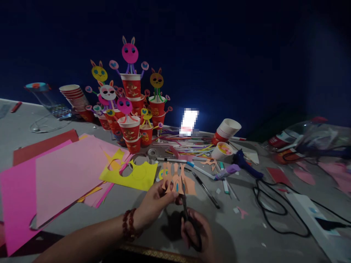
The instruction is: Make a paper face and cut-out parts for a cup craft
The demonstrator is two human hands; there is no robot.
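Through the head view, the only one I have, I watch two bare hands working at the near edge of a grey table [246, 241]. The left hand [157, 200] has a narrow pinch: thumb on top, fingers curled beneath, closed on the lower edge of an orange paper piece [189, 186] with pointed, cut-out shapes along its top. That piece is held up in front of me, near the middle of the view, and an oval with a blue centre shows on it just beyond the thumb. A dark red bead bracelet [128, 223] circles the left wrist.

The right hand [202, 228] is wrapped around the black handles of the scissors [184, 206], fingers bent about the loops. The blades point away from me and reach up to the orange paper, right beside the left thumb; how far apart they stand I cannot tell.

Just left of the paper I see a yellow sheet [148, 171] with round holes, and to its right a black pen [206, 190] lies slantwise. Farther left are overlapping pink sheets [68, 171], and behind stand red cups [128, 128] carrying paper animal faces
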